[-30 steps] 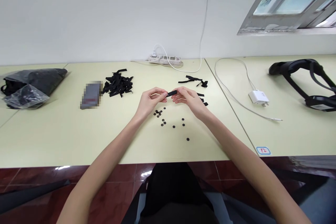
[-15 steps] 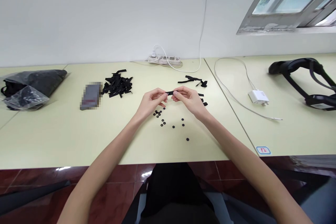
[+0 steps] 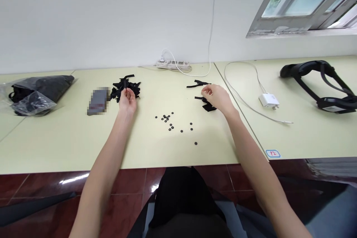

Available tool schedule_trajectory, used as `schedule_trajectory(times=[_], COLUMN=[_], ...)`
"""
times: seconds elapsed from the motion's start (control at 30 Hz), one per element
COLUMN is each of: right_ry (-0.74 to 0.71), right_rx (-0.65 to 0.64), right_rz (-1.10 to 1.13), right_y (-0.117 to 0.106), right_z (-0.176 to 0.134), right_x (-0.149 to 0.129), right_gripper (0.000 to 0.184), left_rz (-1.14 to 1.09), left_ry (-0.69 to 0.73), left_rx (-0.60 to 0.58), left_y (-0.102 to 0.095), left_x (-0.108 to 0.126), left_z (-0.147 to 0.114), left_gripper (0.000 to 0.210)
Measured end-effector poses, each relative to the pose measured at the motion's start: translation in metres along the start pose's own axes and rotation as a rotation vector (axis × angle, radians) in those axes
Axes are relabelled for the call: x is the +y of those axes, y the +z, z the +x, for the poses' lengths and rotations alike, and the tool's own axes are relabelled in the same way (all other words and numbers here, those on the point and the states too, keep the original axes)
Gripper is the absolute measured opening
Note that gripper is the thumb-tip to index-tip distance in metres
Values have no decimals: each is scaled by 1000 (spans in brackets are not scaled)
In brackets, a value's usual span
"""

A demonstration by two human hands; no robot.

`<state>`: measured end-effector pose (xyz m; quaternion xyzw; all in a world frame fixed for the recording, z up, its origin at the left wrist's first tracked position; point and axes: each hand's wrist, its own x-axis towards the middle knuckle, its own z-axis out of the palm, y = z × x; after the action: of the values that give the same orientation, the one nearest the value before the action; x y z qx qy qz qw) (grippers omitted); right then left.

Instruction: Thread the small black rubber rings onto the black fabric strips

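My left hand (image 3: 128,99) is at the near edge of a pile of black fabric strips (image 3: 134,87), its thumb and fingers pinched on a strip (image 3: 125,83) there. Over a smaller group of black strips (image 3: 208,107) on the right is my right hand (image 3: 216,95), fingers bent together. Whatever lies between its fingertips is hidden. Another loose strip (image 3: 192,86) lies just beyond that hand. Between my arms, several small black round pieces, some with a hole like washers (image 3: 170,129), are scattered on the table (image 3: 150,145).
A blurred grey box-like object (image 3: 98,101) sits left of the pile, and a clear plastic bag (image 3: 41,95) with black material is farther left. A power strip (image 3: 174,65) rests by the wall. To the right are a white charger (image 3: 269,100) with its cable and a black headset (image 3: 320,85).
My hands have parted from the middle, where both held a black strip. The left moved to the pile; the right moved over the strips at right. One more round piece shows on the table.
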<state>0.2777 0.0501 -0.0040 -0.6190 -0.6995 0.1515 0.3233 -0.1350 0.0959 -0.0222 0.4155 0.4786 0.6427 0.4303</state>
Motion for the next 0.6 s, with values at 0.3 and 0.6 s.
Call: schedule_trajectory(times=[0.3, 0.6], right_ry=[-35, -96], right_rx=[-75, -34], right_rz=[-127, 416], right_y=[19, 13], right_z=[4, 1], right_x=[18, -13], right_gripper=[17, 14], left_rz=[-80, 270], left_ry=[-147, 107], left_rx=[-35, -418], left_y=[33, 93], left_x=[9, 15], left_z=[-22, -92], left_gripper=[32, 33])
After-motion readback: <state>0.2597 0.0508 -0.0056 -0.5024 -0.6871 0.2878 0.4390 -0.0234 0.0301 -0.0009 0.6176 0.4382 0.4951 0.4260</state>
